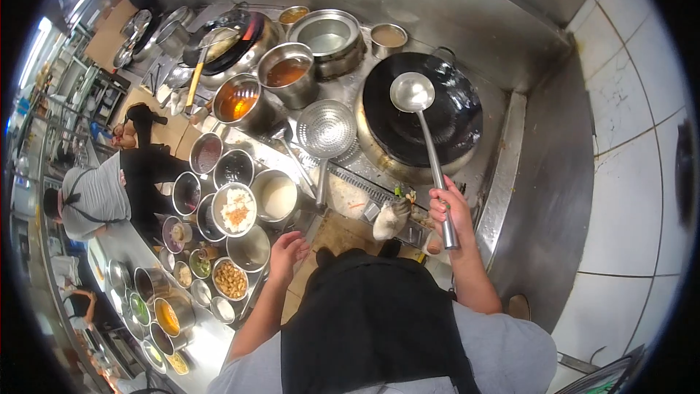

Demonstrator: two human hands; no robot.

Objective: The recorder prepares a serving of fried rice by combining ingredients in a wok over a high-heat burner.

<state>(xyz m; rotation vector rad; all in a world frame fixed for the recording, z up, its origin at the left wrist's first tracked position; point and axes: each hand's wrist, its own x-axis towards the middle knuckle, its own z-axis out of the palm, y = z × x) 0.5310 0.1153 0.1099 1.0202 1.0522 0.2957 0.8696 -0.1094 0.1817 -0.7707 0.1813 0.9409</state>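
My right hand (451,205) grips the handle of a steel ladle (413,93), whose bowl hangs over a black wok (383,120) on the range. Nothing is in my left hand (290,251), whose fingers are apart beside a steel pot (249,249). Left of the wok, a perforated skimmer (326,128) lies with its handle towards me. Near my left hand stand a bowl of white food with brown seasoning (238,210), a pot of pale liquid (278,196) and a bowl of brown chunks (230,279).
Pots of orange-brown liquid (238,99) and a pot of clear liquid (322,35) stand behind the skimmer. Another wok (208,60) with a yellow-handled strainer (195,85) is at the upper left. A co-worker (98,191) bends at the far left. A folded cloth (391,219) lies at the range's front edge.
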